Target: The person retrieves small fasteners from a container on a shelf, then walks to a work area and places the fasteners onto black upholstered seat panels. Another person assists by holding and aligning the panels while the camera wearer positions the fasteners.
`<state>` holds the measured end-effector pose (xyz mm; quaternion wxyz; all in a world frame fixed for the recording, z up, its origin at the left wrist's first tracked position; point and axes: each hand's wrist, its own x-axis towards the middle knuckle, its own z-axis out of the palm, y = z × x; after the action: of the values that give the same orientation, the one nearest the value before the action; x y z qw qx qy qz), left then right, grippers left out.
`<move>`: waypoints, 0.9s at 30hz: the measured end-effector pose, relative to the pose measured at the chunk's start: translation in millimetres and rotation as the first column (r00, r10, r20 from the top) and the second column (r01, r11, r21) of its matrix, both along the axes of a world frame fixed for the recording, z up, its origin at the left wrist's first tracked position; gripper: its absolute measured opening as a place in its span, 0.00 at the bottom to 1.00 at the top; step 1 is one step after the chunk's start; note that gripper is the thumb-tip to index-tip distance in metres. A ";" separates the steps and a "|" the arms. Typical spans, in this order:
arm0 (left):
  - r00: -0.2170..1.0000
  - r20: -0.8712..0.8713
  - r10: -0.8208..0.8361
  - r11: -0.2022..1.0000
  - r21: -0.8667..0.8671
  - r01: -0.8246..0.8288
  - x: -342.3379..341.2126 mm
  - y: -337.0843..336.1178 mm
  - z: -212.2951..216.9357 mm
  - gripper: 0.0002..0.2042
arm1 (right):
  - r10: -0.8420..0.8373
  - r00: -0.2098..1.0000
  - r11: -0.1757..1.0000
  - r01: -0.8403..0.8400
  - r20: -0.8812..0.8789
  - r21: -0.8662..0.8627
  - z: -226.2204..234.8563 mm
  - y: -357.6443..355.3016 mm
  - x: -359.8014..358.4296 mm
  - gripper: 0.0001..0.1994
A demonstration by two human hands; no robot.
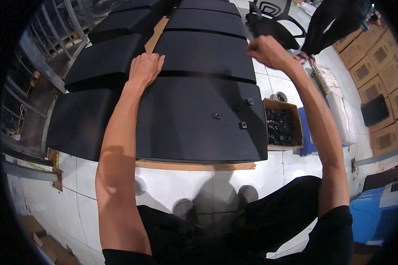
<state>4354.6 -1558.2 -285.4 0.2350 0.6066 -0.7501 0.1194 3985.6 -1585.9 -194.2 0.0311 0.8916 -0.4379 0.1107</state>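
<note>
Large black cabinets with slanted sides lie in rows before me. My left hand (145, 69) is closed, knuckles up, beside the left edge of the second cabinet (201, 53) in the middle row. At that cabinet's right edge, my right hand (269, 52) is curled with its fingers bent inward. What either hand holds, if anything, is hidden. On the nearest cabinet (181, 121) sit small black fittings: one fitting (249, 102) near the right edge, another fitting (243, 125) below it, and a third fitting (216, 116) further left.
Right of the nearest cabinet stands an open cardboard box (303, 128) of small black parts, with a roll (279, 96) behind it. A chair (274, 22) and another person (336, 22) are at the far right, near stacked cartons (378, 66). Metal bars (40, 66) line the left.
</note>
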 end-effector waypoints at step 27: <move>0.873 -0.437 -0.216 0.913 0.228 0.340 -127.8 17.2 26.9 0.19 | -0.445 0.439 0.754 -0.287 0.781 0.591 -96.5 135.1 -33.0 0.19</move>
<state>4226.8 -1541.0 -258.5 0.3052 0.5308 -0.7747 -0.1577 3952.6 -1450.8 -290.7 -0.5107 0.6200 -0.4393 0.4023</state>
